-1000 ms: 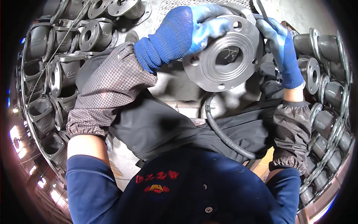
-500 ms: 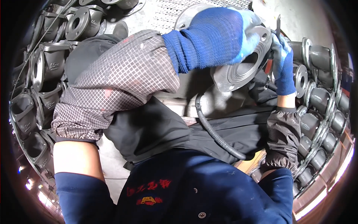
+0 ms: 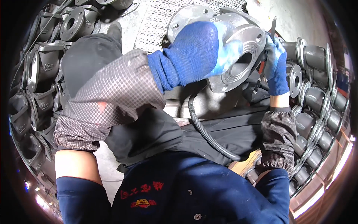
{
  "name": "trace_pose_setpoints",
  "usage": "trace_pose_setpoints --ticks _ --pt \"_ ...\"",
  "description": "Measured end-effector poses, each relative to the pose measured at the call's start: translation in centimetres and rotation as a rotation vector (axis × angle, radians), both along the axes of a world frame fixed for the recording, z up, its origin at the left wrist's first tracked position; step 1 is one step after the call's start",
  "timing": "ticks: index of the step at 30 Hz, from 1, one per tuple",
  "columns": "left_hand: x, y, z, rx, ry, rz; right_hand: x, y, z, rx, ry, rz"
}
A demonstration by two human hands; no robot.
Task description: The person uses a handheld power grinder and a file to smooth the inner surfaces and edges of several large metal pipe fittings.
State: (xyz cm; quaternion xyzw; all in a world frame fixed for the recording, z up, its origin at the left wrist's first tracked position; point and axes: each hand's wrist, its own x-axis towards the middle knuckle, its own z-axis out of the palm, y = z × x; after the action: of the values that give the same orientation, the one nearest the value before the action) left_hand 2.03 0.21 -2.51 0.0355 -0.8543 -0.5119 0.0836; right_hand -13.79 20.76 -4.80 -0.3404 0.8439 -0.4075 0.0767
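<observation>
Steadily bent over the work, a person in a navy shirt point(image 3: 160, 186) sits between two banks of metal parts. At far left, grey flanged valve bodies point(image 3: 48, 67) stand stacked, their round and squarish openings turned several ways. Next comes a checked oversleeve point(image 3: 108, 93) on the left forearm, crossing above dark trousers point(image 3: 143, 134). Beyond it, a perforated metal plate point(image 3: 153, 26) lies near the upper edge, with a round grey flange point(image 3: 182, 19) in front of it; whether that flange belongs to the piece in hand cannot be told.

The left grip point(image 3: 205, 48), in a blue glove with a paler front, is curled closed on the rim of a flanged casting point(image 3: 238, 71). The casting is right of center, tilted, its ringed face and bolt holes showing. Below it, a grey corrugated hose point(image 3: 209, 136) curves down across the trousers.

To the right, the right grip point(image 3: 276, 58), also blue-gloved, is folded around a slim dark tool point(image 3: 273, 26) beside the casting, the tool's narrow end pointing up. At far right, more flanged bodies point(image 3: 317, 97) stand in rows.
</observation>
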Motion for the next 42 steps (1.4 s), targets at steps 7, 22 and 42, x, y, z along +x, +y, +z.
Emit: trace_pose_setpoints --ticks 7,22,42 --pt "-2.8 0.4 1.6 -0.092 -0.157 0.035 1.6 -0.4 -0.3 0.032 -0.388 -0.163" --pt "-5.0 1.9 1.3 -0.422 -0.045 -0.144 3.9 3.8 9.7 0.422 0.071 -0.065" --pt "-5.4 2.8 -0.4 -0.836 0.257 -0.173 6.3 2.1 9.9 0.975 0.631 0.409"
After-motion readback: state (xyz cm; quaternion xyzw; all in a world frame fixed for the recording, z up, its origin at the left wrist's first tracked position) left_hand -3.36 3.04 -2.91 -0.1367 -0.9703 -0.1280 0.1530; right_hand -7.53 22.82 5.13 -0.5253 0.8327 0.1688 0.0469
